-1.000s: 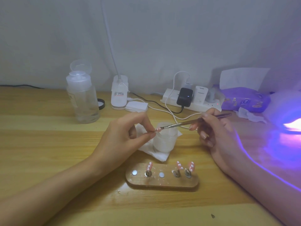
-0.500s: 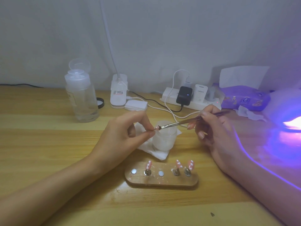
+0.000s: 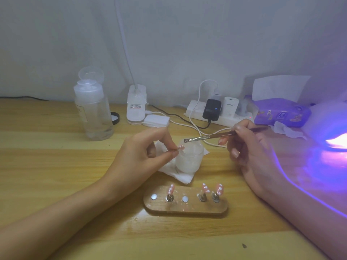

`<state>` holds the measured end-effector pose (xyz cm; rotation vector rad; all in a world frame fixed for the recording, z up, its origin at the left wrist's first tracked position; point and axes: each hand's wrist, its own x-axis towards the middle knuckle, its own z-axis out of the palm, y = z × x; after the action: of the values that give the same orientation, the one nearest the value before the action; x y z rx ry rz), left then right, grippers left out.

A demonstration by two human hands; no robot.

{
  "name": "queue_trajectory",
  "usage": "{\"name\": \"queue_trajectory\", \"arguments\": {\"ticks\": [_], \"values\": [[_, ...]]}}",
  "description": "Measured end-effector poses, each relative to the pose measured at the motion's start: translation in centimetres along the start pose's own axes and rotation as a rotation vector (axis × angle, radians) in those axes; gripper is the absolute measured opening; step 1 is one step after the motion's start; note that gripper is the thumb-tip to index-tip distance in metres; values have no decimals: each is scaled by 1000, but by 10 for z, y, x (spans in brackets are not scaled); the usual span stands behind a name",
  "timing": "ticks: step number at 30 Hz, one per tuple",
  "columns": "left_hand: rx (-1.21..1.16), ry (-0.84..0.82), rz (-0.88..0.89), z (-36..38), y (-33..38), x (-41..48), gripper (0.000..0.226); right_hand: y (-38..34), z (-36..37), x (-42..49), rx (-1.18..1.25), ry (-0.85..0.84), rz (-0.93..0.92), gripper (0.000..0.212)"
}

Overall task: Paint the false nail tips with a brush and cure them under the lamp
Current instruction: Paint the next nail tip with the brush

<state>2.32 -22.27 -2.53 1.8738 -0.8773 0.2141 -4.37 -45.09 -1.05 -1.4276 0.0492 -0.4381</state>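
Lamp point(image 3: 327, 121) cut off R edge; nail tip point(image 3: 181, 147) half-hidden by L hand point(image 3: 139, 156).

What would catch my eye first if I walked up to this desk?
The violet glow of the lamp at the far right edge, spilling over the table. Next, at the centre, the left hand pinches a small pink nail tip while the right hand holds a thin brush close to it. Nearer the viewer, a wooden stand carries three more pink tips.
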Motion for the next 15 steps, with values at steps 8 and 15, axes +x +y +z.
{"name": "queue_trajectory", "arguments": {"ticks": [8,15], "values": [[8,4,9,-1,1,0,15,1,0,1,-14,28,18,30],[15,6,12,0,1,1,15,1,1,0,-57,-10,-11,35]]}}
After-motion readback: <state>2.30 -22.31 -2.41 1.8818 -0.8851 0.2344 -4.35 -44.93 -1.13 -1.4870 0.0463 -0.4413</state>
